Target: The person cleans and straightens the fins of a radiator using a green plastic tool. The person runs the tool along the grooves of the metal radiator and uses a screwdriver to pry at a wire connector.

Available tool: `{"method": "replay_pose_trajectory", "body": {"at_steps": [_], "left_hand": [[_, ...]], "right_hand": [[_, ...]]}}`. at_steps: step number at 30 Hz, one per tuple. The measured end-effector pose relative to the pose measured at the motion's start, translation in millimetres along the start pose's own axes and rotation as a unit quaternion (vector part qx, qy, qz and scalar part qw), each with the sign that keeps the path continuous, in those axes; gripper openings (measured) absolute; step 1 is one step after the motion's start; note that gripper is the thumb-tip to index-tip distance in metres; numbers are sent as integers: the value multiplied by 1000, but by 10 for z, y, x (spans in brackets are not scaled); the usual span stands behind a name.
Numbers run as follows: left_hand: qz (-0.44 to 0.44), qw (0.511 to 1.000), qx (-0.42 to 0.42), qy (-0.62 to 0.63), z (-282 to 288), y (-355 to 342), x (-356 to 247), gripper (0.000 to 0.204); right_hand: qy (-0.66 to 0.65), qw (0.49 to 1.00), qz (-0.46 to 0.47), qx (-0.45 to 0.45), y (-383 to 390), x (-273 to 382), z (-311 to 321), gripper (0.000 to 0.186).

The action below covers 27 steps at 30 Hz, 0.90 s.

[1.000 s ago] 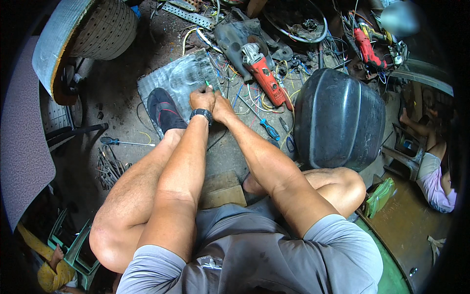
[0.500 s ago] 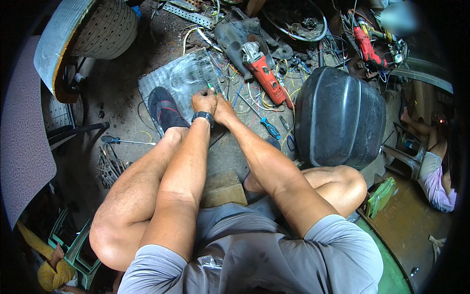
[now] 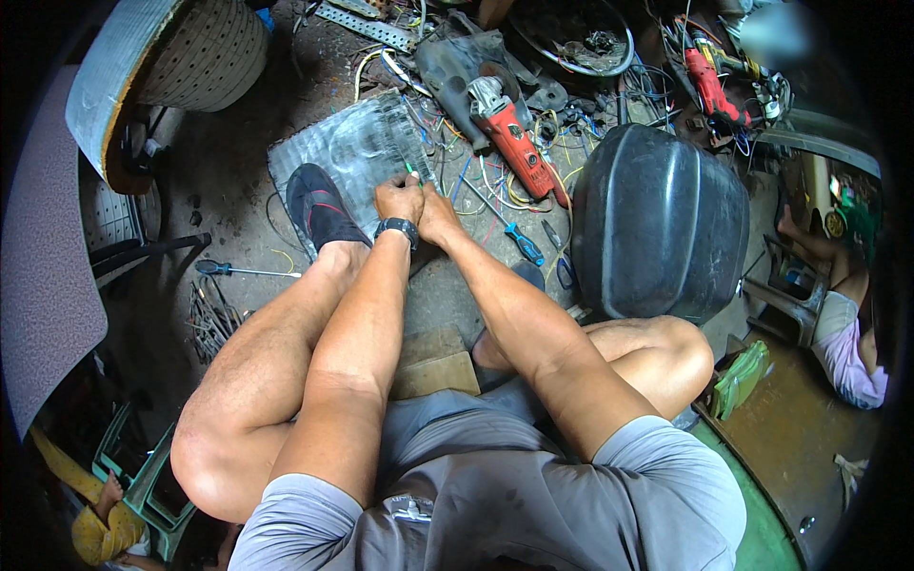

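Note:
My left hand (image 3: 398,199) and my right hand (image 3: 439,217) are pressed together over the near right part of a worn grey mat (image 3: 347,133). Both have their fingers closed. From between them sticks up the tip of a thin green wire-like piece (image 3: 409,167); the rest of it is hidden by the fingers. A dark watch (image 3: 397,227) is on my left wrist. Just left of the hands, my dark shoe (image 3: 324,207) rests on the mat. To their right lies a screwdriver (image 3: 525,245) with a blue and black handle.
A red angle grinder (image 3: 515,143) lies beyond the hands among loose wires. At the right stands a large black plastic case (image 3: 662,224). Another screwdriver (image 3: 214,268) and a bundle of metal rods (image 3: 211,319) are on the floor at left. Another person's leg (image 3: 812,243) shows at far right.
Both hands stay together around the green piece, almost unmoved. At far right, green and yellow things now show beyond the other person.

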State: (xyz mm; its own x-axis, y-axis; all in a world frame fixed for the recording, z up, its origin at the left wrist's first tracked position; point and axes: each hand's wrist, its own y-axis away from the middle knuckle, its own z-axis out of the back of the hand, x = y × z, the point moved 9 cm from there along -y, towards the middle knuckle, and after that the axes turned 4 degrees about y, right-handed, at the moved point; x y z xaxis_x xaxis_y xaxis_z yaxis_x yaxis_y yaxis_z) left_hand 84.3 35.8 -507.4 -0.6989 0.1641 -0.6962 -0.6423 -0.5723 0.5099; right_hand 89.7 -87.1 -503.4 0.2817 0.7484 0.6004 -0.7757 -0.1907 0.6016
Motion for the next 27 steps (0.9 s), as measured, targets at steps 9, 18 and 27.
{"method": "replay_pose_trajectory", "body": {"at_steps": [9,18,27], "left_hand": [[-7,1000,4,-1,-24,73,81,35],[26,1000,11,4,0,183,123,35],[17,1000,13,-2,-22,192,206,36]], "right_hand": [[9,1000,3,-1,111,-54,-9,60],[8,999,-29,29,249,-48,7,57],[4,999,-33,29,280,-94,-28,59]]}}
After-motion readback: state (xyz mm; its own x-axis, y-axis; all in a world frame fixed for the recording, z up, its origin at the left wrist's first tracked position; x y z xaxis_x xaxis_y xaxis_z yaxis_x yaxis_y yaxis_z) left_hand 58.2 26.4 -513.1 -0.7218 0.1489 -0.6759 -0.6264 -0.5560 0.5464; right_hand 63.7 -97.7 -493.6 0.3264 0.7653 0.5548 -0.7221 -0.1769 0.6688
